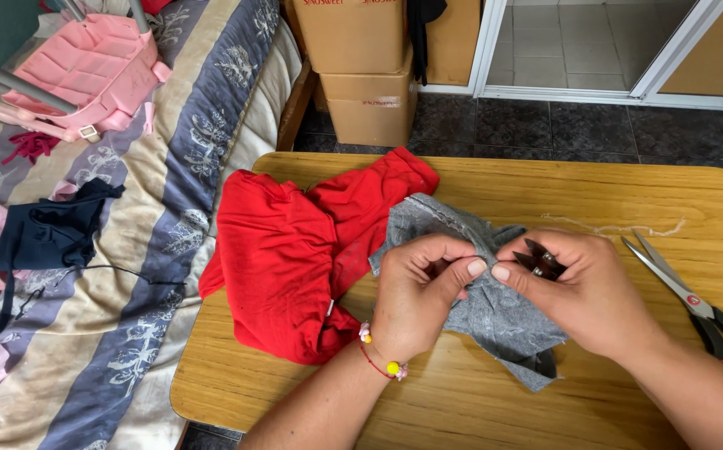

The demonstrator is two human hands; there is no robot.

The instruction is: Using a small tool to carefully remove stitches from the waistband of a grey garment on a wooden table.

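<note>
Left fingers: a fold of the grey cloth (495,308) is pinched between thumb and forefinger of the left hand (415,304), the other fingers curled in behind it
Right fingers: a small dark snipper (538,259) is gripped in the right hand (582,296), its tips lying just above the thumb and pointing toward the left fingertips
Between the fingertips: the two thumbs almost touch, and the pinched grey edge is held up off the table (461,408)
Grey cloth: it is bunched under both hands, a stitched hem showing just beyond the left knuckles, a corner trailing toward the wrists
Judged good practice: the fold is best kept taut and short between the pinches, so that only thread is met by the blades and the weave is spared; the tips are better kept in sight than buried in the folds
Left of the left hand: one red garment (295,250), crumpled, touching the grey cloth
Right of the right hand: one pair of scissors (695,304), red-handled, lying open, near the wrist but apart from it
Beyond the right hand: a loose pale thread (620,227) lies on the wood
Left wrist: one red bracelet (382,362) with beads
Further left: one bed with a striped cover (128,275), one pink case (86,71), one dark garment (49,233)
Far side: at least two cardboard boxes (361,75), stacked
</note>
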